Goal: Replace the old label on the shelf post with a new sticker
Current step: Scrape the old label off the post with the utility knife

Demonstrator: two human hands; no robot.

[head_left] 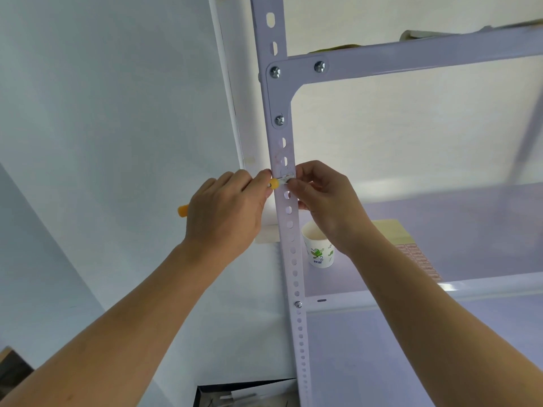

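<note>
A white perforated shelf post (291,230) runs down the middle of the head view. Faint reddish label residue (282,157) marks it just above my hands. My left hand (226,210) grips a yellow-handled scraper (274,183), whose metal blade (285,180) lies flat across the post. The handle's far end (182,210) sticks out behind my fist. My right hand (320,198) is at the post's right edge, fingertips pinching at the blade tip; what it pinches is too small to tell.
A paper cup (318,248) with green print stands on the shelf board (440,230) right of the post. A sheet of pink stickers (420,259) lies behind my right forearm. An upper shelf beam (411,57) crosses above. A dark box (244,396) sits below.
</note>
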